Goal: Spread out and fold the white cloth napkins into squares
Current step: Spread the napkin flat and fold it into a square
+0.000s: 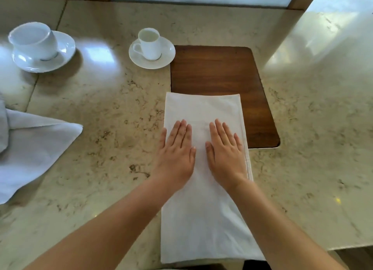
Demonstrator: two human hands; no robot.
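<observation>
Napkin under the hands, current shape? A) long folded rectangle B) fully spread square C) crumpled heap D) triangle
A: the napkin lies as a long rectangle, far end on the wooden board, with the left hand and right hand flat on it.

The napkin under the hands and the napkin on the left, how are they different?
The napkin under the hands is folded into a long, flat rectangle; the napkin on the left lies loose with a pointed corner. Both the left hand and the right hand press flat on the first; nothing touches the other. The first partly covers the wooden board; the other lies only on the stone table. Both are white cloth.
</observation>
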